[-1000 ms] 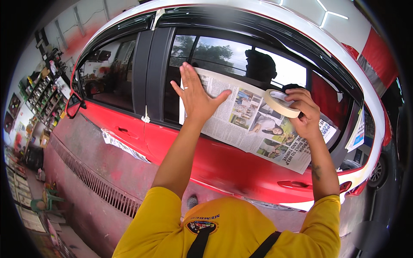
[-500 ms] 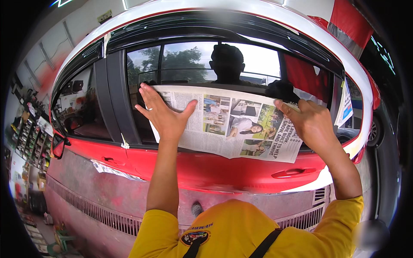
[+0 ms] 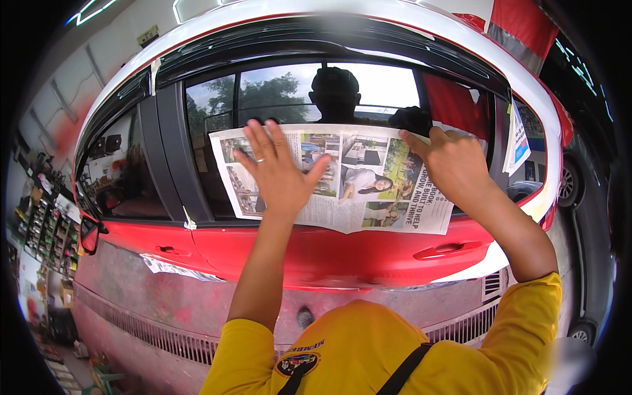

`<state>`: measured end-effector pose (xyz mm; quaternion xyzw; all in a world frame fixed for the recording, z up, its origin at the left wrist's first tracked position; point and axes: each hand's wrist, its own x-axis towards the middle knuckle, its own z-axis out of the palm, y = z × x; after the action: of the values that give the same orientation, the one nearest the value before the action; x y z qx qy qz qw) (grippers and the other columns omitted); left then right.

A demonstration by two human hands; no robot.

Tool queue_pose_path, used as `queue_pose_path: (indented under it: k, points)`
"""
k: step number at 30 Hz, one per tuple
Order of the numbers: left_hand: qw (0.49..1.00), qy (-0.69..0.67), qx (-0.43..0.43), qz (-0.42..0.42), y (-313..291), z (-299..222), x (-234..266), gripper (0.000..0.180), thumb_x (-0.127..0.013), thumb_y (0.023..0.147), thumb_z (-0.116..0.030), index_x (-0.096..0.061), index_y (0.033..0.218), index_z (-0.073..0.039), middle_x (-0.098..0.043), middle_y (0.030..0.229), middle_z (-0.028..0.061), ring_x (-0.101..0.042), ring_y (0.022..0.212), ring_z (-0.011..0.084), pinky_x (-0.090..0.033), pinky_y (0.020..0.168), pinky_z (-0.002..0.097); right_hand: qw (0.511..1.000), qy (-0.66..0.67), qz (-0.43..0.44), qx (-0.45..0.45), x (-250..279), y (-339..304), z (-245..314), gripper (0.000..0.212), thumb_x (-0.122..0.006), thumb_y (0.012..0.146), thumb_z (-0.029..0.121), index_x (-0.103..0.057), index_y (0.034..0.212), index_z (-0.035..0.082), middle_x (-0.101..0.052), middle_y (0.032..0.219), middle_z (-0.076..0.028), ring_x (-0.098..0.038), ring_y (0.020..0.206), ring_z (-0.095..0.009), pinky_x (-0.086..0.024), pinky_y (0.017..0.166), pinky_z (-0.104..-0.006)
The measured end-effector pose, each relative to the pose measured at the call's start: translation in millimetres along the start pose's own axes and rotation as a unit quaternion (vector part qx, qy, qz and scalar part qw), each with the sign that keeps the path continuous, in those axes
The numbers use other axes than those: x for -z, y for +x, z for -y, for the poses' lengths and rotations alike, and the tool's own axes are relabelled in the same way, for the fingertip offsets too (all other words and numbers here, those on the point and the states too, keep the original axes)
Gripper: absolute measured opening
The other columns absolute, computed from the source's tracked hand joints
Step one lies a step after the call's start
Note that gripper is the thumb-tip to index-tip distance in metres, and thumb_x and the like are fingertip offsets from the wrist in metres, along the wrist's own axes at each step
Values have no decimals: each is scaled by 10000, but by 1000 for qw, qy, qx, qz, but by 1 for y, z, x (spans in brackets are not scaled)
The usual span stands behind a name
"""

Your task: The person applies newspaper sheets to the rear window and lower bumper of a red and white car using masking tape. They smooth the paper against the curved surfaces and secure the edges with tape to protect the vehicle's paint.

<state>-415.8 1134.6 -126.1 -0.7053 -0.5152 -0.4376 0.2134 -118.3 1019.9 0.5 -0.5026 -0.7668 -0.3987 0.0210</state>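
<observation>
A sheet of newspaper point(image 3: 378, 181) lies along the lower part of a car's side window point(image 3: 276, 92), its bottom edge overlapping the red door point(image 3: 309, 253). My left hand point(image 3: 282, 178) is spread on the left half of the sheet, fingertips at its top edge and a ring on one finger. At the sheet's upper right corner, my right hand point(image 3: 454, 161) has its fingers curled and closed on the paper, one finger stretched along the top edge. The dark glass above reflects a head and trees.
Another newspaper piece point(image 3: 518, 141) hangs by the rear window. Tape point(image 3: 189, 218) sticks to the door pillar's base. A red door handle point(image 3: 447, 250) and side mirror point(image 3: 91, 230) protrude. A floor grating point(image 3: 155, 334) runs behind me; a dark car point(image 3: 592, 250) stands at right, stocked shelves point(image 3: 49, 227) at left.
My left hand has moved right, from the newspaper's left edge onto its face. More of the sheet's left part now shows, spread out flat. My right hand keeps to the upper right corner.
</observation>
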Motion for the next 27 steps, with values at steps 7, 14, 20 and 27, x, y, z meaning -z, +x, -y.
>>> queue_pose_path:
  k: [7, 14, 20, 27]
  points:
    - [998, -36, -36, -21, -3, -70, -19, 1433, -828, 729, -752, -104, 1702, 12, -84, 1731, 376, -68, 1628, 517, -22, 1211, 773, 956, 235, -149, 90, -14, -42, -47, 574, -773, 835, 103, -742, 1379, 283, -558, 790, -40, -635, 678, -212, -522, 595, -366]
    - [999, -3, -27, -28, -2, -73, -16, 1490, -882, 663, -725, -107, 1706, 5, -111, 1738, 350, -69, 1645, 464, -18, 1242, 728, 988, 97, -116, -32, -16, -160, -108, 533, -786, 861, 89, -772, 1341, 319, -489, 733, -21, -590, 640, -176, -483, 522, -322]
    - [999, 19, -36, -35, -3, -74, -19, 1453, -888, 667, -699, -145, 1708, -8, -89, 1747, 340, -63, 1646, 465, -5, 1227, 750, 994, 10, -38, -100, -32, -142, -101, 564, -696, 912, 62, -721, 1417, 312, -570, 822, -52, -688, 702, -201, -553, 572, -342]
    - [998, 15, -41, -34, -2, -75, -18, 1411, -876, 703, -688, -139, 1719, -44, -62, 1750, 340, -25, 1642, 488, -13, 1209, 774, 994, 11, 27, -107, -37, -126, -104, 533, -694, 932, 109, -707, 1435, 286, -627, 891, -56, -707, 673, -197, -560, 587, -321]
